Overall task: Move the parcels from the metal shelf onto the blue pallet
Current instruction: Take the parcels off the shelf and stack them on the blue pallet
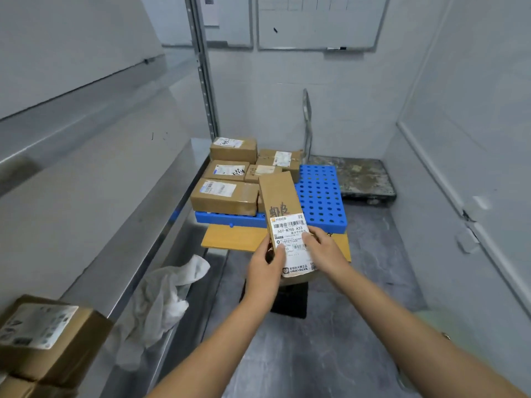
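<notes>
I hold the long brown cardboard parcel with a white shipping label (280,196) at its near end, my left hand (263,268) and right hand (323,251) each curled round one edge. It hangs tilted just before the blue perforated plastic pallet (320,196), whose left side carries several brown cardboard boxes (224,196). Another labelled brown box (43,334) rests on the steel shelf (120,211).

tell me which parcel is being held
The long narrow parcel, gripped by left hand and right hand; the others rest on the blue pallet or metal shelf.
</notes>
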The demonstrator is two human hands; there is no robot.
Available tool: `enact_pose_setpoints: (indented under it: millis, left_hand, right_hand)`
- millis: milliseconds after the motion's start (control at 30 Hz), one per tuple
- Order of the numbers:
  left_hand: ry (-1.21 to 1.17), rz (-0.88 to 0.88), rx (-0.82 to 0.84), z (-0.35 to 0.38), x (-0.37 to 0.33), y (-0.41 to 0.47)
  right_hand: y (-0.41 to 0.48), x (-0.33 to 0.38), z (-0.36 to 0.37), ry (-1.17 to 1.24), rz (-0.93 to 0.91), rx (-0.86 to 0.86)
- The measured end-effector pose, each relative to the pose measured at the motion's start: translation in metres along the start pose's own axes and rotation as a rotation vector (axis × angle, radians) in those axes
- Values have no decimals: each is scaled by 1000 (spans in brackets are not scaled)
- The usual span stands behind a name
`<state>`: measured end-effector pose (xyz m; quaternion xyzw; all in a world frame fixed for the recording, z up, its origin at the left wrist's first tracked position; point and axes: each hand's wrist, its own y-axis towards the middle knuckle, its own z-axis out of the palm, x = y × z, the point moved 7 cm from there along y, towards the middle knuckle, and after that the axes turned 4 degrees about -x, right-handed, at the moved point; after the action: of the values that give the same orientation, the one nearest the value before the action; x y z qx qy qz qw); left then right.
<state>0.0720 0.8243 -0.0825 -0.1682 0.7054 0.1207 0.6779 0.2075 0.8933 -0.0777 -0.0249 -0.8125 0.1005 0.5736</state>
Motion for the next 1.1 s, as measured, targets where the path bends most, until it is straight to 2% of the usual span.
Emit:
enact_pose_setpoints:
  millis: [233, 633, 900, 1100]
  left_hand:
    - [28, -23, -35, 87, 0, 63]
    - [-21, -17, -230, 212, -24, 167]
    - [-12, -45, -393, 216, -21, 206]
    - [-56, -42, -552, 190, -8, 242]
  right_hand:
    - [90, -11, -63, 21, -12, -5]
    - [257, 5, -140, -51, -97, 181]
    - [310, 20, -116, -89, -141, 360]
    - [349, 38, -62, -142, -179, 501]
